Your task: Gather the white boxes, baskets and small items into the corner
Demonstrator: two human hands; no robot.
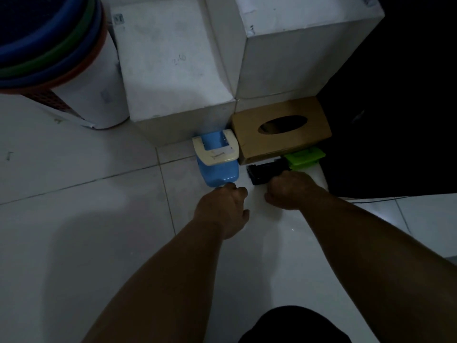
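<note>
Head view, dim light.

Left hand [222,209]: fingers curled under, nothing seen inside them; knuckles at the near edge of the blue container [218,172], touching or just short of it, cannot tell which.

Right hand [289,190]: fingers curled down at the near end of the black item [265,173]; the back of the hand hides them, so whether they grip it cannot be told.

Blue container: on the tiled floor [74,219] just beyond the left fingers; cream handle piece [215,152] across its far half; far end against the left white box [170,65].

Black item: flat on the floor, directly beyond the right fingers.

Green item [305,157]: beyond and right of the right fingers, at the black item's far right end.

Brown tissue box [282,134]: beyond both small items, oval slot upward; beside the blue container, at the base of the right white box [309,50].

Stacked baskets [49,45]: far to the left of the left fingers; blue, green and reddish rims nested; a white rounded container [99,95] stands between them and the left white box.
</note>
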